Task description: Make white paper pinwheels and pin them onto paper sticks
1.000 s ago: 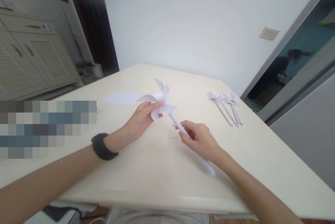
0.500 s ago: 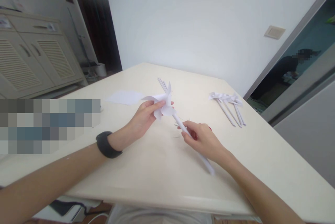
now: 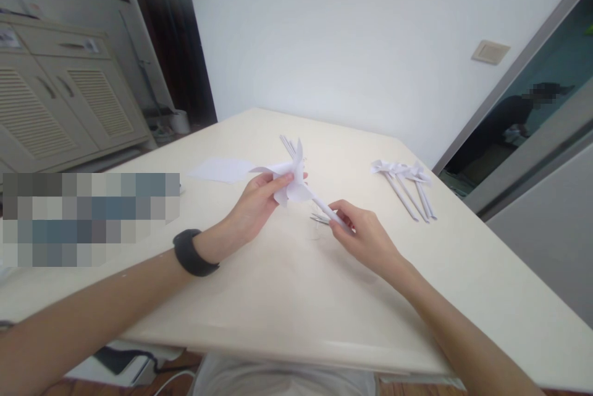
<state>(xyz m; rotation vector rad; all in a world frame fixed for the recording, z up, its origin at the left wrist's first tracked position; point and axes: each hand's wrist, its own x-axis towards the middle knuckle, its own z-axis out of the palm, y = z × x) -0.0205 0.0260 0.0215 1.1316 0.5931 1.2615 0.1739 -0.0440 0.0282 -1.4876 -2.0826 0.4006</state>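
Between the thumb and fingers of my left hand [image 3: 264, 201] is the head of a white paper pinwheel [image 3: 299, 189], its curled blades spread around the grip. A rolled paper stick [image 3: 324, 203] slants down from behind the blades. My right hand [image 3: 364, 232] is closed around this stick, and the stick's lower end is hidden by the hand. Scissors [image 3: 319, 219] lie on the table just beside the right fingers, with only the blades showing. Thin thread-like bits lie near them.
Several finished paper pinwheels [image 3: 403, 176] lie at the right on the cream table [image 3: 259, 303]. White paper sheets [image 3: 220, 170] rest at the left. Beyond the blades are several rolled paper sticks [image 3: 287, 144]. A person [image 3: 509, 118] shows beyond the opening at right.
The stick's lower end, which stuck out below my right hand, is now out of sight behind it. More of the scissors' blades shows. My left hand keeps its grip.
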